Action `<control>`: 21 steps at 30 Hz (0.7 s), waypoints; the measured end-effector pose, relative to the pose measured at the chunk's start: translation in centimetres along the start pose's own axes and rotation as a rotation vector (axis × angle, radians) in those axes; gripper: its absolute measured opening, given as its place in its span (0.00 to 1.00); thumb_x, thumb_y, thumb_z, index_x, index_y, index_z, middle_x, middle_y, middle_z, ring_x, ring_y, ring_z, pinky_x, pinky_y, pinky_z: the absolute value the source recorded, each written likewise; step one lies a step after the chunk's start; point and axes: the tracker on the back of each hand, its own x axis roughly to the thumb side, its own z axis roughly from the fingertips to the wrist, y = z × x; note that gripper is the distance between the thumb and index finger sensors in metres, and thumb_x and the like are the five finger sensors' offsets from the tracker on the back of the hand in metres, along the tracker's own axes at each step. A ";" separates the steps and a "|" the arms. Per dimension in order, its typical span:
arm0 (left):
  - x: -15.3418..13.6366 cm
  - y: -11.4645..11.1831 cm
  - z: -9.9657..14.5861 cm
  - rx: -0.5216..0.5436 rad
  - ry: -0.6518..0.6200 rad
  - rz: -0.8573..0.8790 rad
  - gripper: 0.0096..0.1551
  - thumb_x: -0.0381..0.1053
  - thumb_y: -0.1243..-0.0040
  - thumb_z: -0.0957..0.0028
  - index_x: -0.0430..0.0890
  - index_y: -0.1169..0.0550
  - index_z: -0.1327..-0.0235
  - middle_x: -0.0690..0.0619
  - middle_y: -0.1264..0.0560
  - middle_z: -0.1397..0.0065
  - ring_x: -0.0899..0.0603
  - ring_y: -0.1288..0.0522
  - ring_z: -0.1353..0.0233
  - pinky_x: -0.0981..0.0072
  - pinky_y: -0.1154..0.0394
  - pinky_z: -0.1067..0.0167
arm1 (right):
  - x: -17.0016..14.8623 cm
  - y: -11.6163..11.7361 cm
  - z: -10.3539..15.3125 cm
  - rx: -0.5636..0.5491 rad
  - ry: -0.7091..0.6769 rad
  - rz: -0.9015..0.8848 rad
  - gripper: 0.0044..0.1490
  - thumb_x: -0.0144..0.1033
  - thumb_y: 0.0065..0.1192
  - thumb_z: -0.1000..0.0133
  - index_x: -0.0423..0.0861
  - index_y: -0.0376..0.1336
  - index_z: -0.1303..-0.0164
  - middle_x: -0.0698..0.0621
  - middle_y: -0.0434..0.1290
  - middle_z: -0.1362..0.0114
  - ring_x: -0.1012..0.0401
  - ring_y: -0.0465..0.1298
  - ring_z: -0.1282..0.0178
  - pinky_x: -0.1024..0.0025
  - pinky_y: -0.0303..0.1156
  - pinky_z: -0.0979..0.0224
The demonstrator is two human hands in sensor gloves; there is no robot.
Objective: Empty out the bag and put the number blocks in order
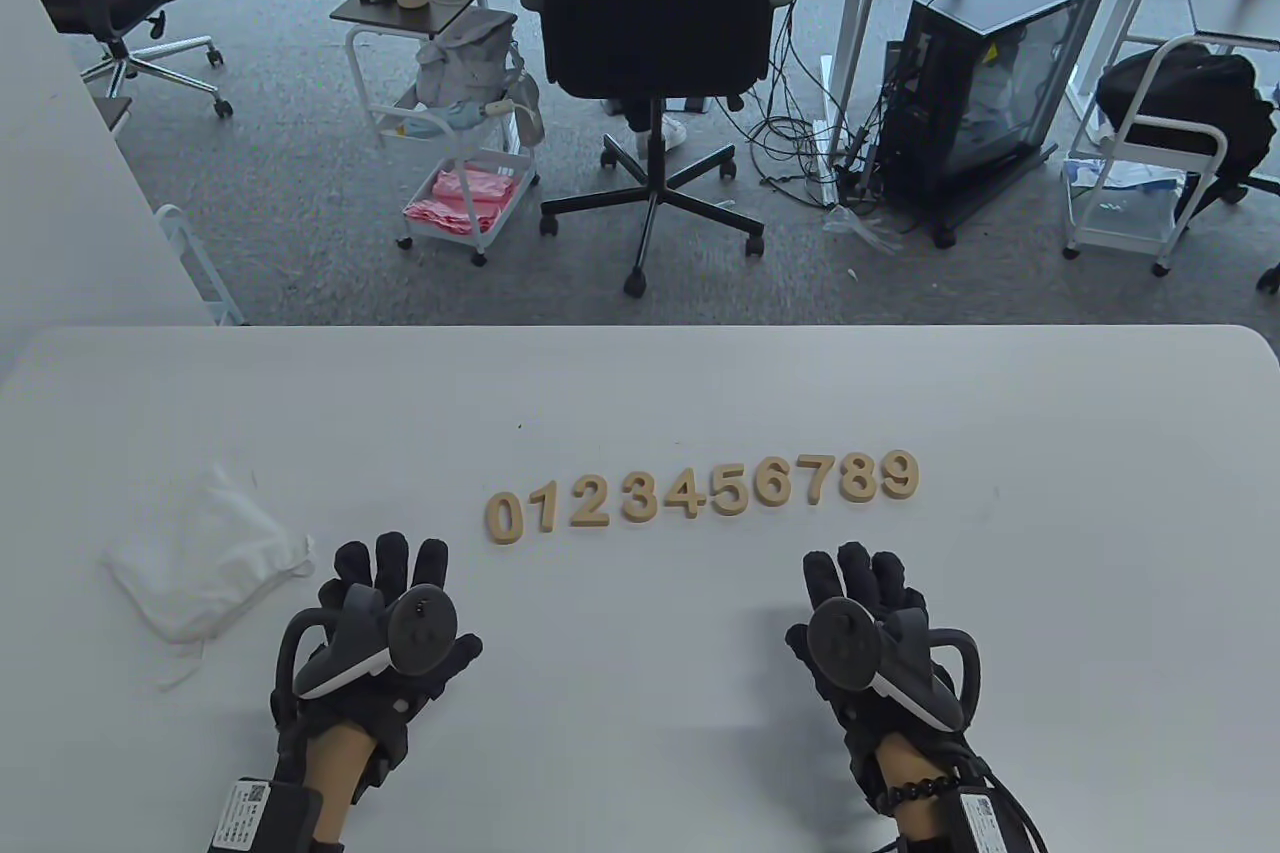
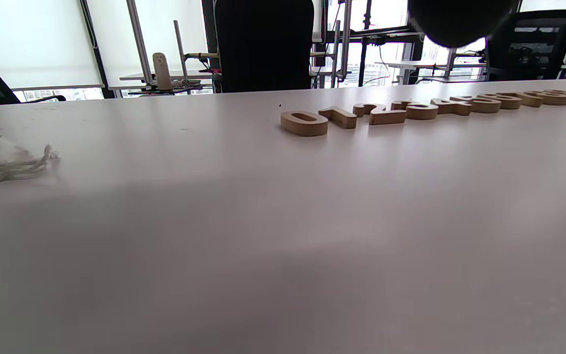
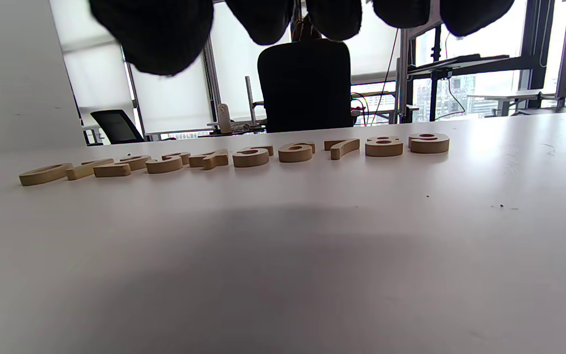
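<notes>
Wooden number blocks (image 1: 702,490) lie flat in one row on the white table (image 1: 640,393), reading 0 to 9 from left to right. The row also shows in the left wrist view (image 2: 430,108) and the right wrist view (image 3: 243,156). The white drawstring bag (image 1: 200,553) lies flat at the left; its cord end shows in the left wrist view (image 2: 3,160). My left hand (image 1: 385,593) is below the 0, fingers spread, holding nothing. My right hand (image 1: 865,593) is below the 8 and 9, fingers spread, holding nothing. Neither hand touches a block.
Beyond the table's far edge stand a black office chair (image 1: 655,3), a white trolley (image 1: 455,133) and a computer case (image 1: 985,83) on the carpet. A white partition (image 1: 70,173) stands at the far left.
</notes>
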 end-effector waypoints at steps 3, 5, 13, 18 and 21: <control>0.4 0.0 0.0 0.014 -0.003 -0.008 0.58 0.68 0.52 0.41 0.36 0.60 0.16 0.20 0.63 0.19 0.06 0.59 0.26 0.14 0.51 0.34 | -0.2 -0.1 0.2 -0.015 -0.003 -0.030 0.47 0.50 0.58 0.42 0.45 0.48 0.16 0.34 0.46 0.13 0.31 0.47 0.17 0.28 0.53 0.21; 0.4 0.0 0.0 0.022 0.001 -0.011 0.58 0.68 0.52 0.41 0.36 0.60 0.16 0.20 0.63 0.19 0.07 0.59 0.26 0.14 0.50 0.34 | -0.3 0.0 0.2 -0.013 -0.004 -0.032 0.47 0.50 0.58 0.42 0.45 0.48 0.16 0.34 0.46 0.13 0.31 0.47 0.17 0.28 0.52 0.21; 0.0 0.2 0.2 0.067 0.017 0.007 0.57 0.68 0.52 0.41 0.36 0.58 0.16 0.20 0.62 0.19 0.07 0.58 0.26 0.14 0.50 0.34 | -0.4 0.3 0.2 -0.007 -0.004 -0.056 0.46 0.50 0.58 0.42 0.45 0.49 0.16 0.34 0.46 0.13 0.31 0.48 0.17 0.28 0.53 0.21; -0.2 0.2 0.2 0.070 0.024 0.009 0.57 0.68 0.52 0.41 0.35 0.57 0.16 0.20 0.61 0.19 0.07 0.58 0.26 0.14 0.50 0.34 | -0.6 0.5 0.0 0.006 -0.002 -0.068 0.46 0.50 0.58 0.42 0.45 0.49 0.16 0.34 0.47 0.13 0.30 0.48 0.17 0.28 0.53 0.22; -0.2 0.2 0.3 0.072 0.029 0.007 0.57 0.68 0.52 0.41 0.35 0.56 0.16 0.21 0.61 0.19 0.07 0.58 0.26 0.14 0.49 0.34 | -0.6 0.5 0.0 0.006 -0.005 -0.073 0.46 0.50 0.58 0.42 0.44 0.49 0.16 0.33 0.47 0.13 0.29 0.49 0.18 0.28 0.54 0.22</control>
